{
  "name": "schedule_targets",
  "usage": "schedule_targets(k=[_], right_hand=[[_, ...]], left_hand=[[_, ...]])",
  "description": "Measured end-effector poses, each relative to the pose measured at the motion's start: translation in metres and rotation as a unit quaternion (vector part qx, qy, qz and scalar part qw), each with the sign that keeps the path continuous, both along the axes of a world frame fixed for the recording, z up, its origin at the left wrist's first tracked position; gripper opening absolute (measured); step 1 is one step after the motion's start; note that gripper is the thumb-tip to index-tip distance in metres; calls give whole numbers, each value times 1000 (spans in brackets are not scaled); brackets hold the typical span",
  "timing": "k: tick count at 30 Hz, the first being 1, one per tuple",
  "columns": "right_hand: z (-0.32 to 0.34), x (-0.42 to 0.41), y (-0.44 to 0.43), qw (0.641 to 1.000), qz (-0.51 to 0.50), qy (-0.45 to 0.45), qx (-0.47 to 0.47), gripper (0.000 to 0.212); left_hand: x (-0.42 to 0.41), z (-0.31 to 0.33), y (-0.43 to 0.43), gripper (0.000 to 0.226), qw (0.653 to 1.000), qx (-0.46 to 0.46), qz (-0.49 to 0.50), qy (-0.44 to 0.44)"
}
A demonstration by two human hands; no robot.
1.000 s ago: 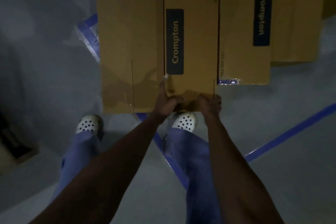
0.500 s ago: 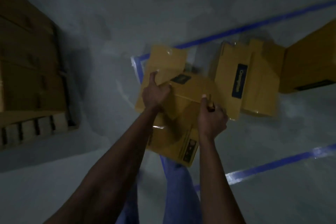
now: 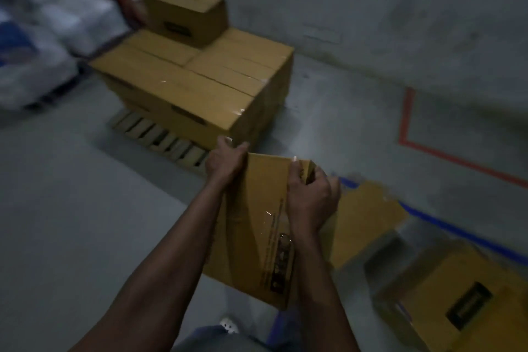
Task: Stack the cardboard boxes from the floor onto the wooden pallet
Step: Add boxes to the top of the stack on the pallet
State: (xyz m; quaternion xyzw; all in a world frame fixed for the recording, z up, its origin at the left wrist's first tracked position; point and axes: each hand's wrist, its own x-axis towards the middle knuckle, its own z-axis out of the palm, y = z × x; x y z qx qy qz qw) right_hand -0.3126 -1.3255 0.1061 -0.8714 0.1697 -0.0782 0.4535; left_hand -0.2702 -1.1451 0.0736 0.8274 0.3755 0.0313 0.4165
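head view, dim and blurred by motion. looks down along two bare forearms at a carried cardboard box, lifted clear of the grey floor and tilted, with a printed label strip facing up. clasps the far left corner of it with the left grip, fingers curled over the edge. holds the far right corner with the right grip, thumb and fingers curled round a loose flap. ahead and to the left, shows the wooden pallet, slats poking out at its near side, loaded with a stacked layer of boxes and one single box on top at the back. to the right, on the floor by a blue tape line, shows a second box just behind the carried one and a labelled box near the lower right corner. beyond, a red tape line; at far left, blurred white sacks.
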Motion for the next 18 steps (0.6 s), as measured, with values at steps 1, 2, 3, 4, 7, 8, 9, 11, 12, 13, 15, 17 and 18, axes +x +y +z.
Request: schedule_targets(k=[1, 2, 3, 4, 7, 8, 9, 11, 12, 13, 15, 17, 18], right_hand=[[9, -10, 27, 1000, 30, -9, 2, 53], [18, -21, 54, 998, 59, -18, -1, 56], [27, -31, 79, 996, 87, -30, -4, 59], [35, -41, 103, 993, 111, -41, -6, 62], [58, -64, 159, 984, 168, -66, 8, 66], [61, -68, 174, 981, 179, -71, 13, 67], [64, -69, 188, 979, 189, -76, 18, 68], [63, -68, 215, 975, 206, -73, 29, 73], [61, -66, 228, 973, 217, -68, 34, 76], [58, -63, 242, 970, 231, -59, 45, 81], [51, -53, 269, 957, 266, -26, 110, 93], [43, -40, 297, 937, 289, 17, 194, 101], [37, -31, 313, 930, 293, 41, 219, 104]], left_hand=[[-19, 10, 28, 57, 999, -4, 31, -19], [-38, 21, 53, 56, 997, -6, 63, -39], [-55, 33, 76, 55, 994, -5, 94, -59], [-71, 45, 98, 55, 990, -1, 122, -78], [-109, 81, 152, 50, 974, 18, 183, -133], [-116, 90, 167, 49, 968, 37, 197, -148], [-122, 98, 180, 49, 964, 59, 207, -158], [-127, 111, 205, 52, 954, 107, 221, -169], [-127, 117, 218, 53, 949, 131, 229, -171], [-124, 121, 230, 55, 944, 153, 234, -172], [-113, 127, 256, 58, 936, 201, 237, -164], [-98, 130, 281, 59, 929, 244, 236, -149], [-90, 132, 293, 60, 925, 263, 235, -141]])
